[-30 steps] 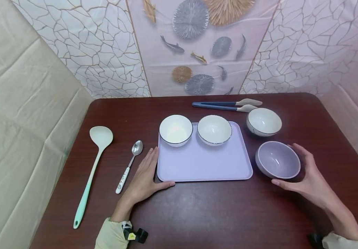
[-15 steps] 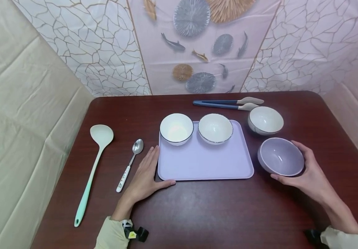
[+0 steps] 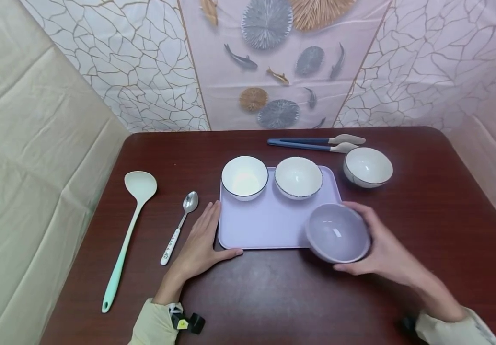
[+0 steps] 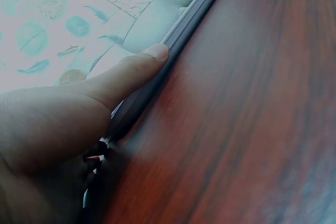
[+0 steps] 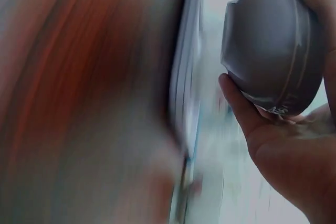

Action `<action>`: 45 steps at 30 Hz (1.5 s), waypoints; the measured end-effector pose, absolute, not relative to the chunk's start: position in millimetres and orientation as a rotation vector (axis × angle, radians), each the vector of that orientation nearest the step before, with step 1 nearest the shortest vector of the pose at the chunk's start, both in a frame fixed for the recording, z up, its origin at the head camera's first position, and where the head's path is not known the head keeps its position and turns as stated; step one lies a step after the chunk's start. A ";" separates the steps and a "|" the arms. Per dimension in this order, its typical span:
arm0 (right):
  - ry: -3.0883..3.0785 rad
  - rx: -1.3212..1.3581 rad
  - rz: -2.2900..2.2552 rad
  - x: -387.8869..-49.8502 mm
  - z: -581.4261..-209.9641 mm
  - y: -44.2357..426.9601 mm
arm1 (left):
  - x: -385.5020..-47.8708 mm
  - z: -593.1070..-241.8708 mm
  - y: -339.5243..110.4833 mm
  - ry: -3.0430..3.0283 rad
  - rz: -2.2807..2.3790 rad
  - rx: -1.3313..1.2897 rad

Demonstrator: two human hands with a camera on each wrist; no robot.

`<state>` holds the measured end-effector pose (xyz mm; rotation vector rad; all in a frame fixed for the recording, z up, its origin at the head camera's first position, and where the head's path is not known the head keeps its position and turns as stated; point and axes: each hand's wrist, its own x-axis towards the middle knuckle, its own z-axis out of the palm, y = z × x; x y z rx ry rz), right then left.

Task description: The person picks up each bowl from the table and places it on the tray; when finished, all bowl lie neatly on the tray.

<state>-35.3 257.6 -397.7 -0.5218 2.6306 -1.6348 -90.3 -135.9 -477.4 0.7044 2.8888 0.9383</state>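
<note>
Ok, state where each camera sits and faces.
Head: worn there, facing forward and down at the tray; left hand, right hand and sleeves show.
Left wrist: worn there, facing the tray's edge; the left hand's thumb shows.
Right wrist: worn there, facing the purple bowl; the right hand holds it.
Shared by head and right wrist: the purple bowl.

Off the lilac tray's (image 3: 260, 227) near left corner, my feed shows a pale cream left sleeve (image 3: 155, 323) with a black strap (image 3: 176, 319), yellow label (image 3: 182, 324) and boxy black block (image 3: 196, 324) at its cuff. Past the near right corner, I make out a pale right sleeve (image 3: 451, 329) and a dark, blurred wrist unit (image 3: 409, 324).
</note>
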 end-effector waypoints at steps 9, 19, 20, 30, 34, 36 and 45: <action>2.498 -0.682 -1.526 -75.1 -410.4 164.8 | -91.3 -479.1 -131.8 2.906 0.976 0.778; 2.558 -0.667 -1.553 -98.2 -436.6 130.7 | -92.6 -478.6 -128.5 2.916 0.982 0.809; 2.566 -0.659 -1.550 -98.9 -437.4 128.9 | -92.5 -478.3 -128.6 2.917 0.979 0.808; 2.604 -0.684 -1.508 -104.5 -440.5 116.0 | -90.3 -477.4 -134.0 2.925 0.969 0.771; 2.576 -0.698 -1.526 -106.5 -441.8 112.7 | -89.5 -477.7 -136.6 2.930 0.969 0.754; 2.572 -0.705 -1.531 -107.2 -442.3 111.9 | -89.5 -477.6 -137.2 2.930 0.967 0.750; 2.580 -0.742 -1.510 -110.9 -442.4 108.1 | -89.8 -477.2 -137.3 2.929 0.973 0.748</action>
